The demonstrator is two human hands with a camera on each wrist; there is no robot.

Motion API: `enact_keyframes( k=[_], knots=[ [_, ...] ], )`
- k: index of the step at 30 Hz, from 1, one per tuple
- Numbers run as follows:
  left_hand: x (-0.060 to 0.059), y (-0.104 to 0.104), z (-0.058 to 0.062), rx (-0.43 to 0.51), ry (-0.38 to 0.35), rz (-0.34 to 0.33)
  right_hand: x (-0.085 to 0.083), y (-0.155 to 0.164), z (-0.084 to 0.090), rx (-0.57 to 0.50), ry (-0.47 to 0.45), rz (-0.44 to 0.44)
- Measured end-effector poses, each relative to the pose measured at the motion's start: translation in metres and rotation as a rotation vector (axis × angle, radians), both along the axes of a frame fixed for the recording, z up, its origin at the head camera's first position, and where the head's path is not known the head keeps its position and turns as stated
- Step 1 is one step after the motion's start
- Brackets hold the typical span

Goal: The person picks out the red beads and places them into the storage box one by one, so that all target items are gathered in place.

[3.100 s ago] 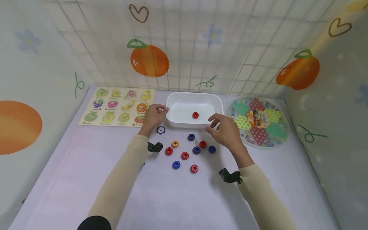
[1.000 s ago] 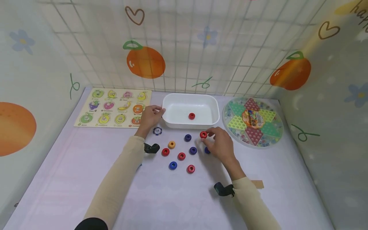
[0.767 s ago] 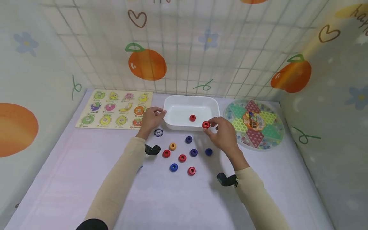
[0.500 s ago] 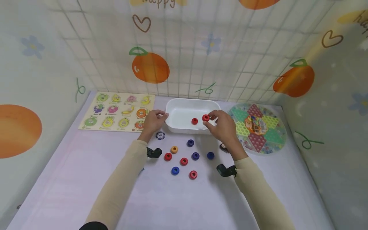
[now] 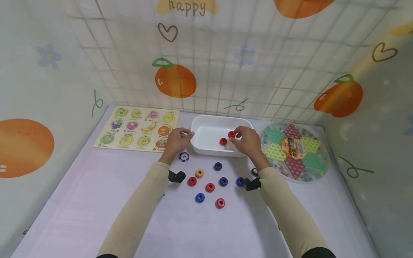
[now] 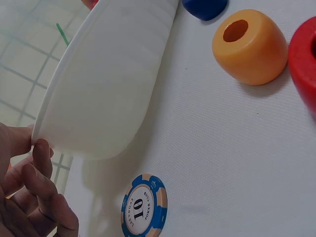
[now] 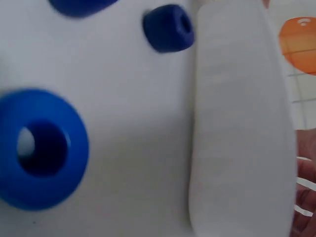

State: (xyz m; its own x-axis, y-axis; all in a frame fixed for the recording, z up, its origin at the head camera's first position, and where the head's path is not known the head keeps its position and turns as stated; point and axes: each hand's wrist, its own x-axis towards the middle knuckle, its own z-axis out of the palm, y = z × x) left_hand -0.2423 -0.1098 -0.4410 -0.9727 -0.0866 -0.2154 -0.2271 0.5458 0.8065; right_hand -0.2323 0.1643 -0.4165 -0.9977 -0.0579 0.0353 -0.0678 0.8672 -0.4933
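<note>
So we've got our left hand (image 5: 177, 141) on the shallow white plastic-looking tray (image 5: 213, 150), thumb and fingertip nipped together on its left rim, other fingers loosely bent below. Our guess is that's to stop the tray sliding about. Our right hand (image 5: 249, 141) has thumb and fingertips closed on a small glossy red bead with a hole (image 5: 231, 134), over the tray's right half. Holding it by the edge probably makes letting go easy (can't tell if it's touching the tray floor, and the right wrist view hides it behind the wall). A matching red bead (image 5: 223, 141) already sits inside, close by.

The loose ones are scattered in front of the tray on the white-covered counter (image 5: 180, 229), likely for easy reach: three red beads (image 5: 210, 187), four blue beads (image 5: 200, 197) and one orange-yellow bead (image 5: 199, 173). A blue-and-white round poker chip marked 10 (image 6: 143, 207) lies flat near our left wrist.
</note>
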Motion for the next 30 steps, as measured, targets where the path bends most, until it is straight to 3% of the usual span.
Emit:
enact_keyframes(
  k=[12,30],
  knots=[
    [0.003,0.000,0.002,-0.032,0.018,-0.013,-0.022,-0.006,-0.022,0.062,-0.036,-0.008],
    [0.000,0.000,0.000,-0.035,0.022,-0.004,-0.028,-0.013,-0.024,0.223,-0.120,-0.019]
  ],
)
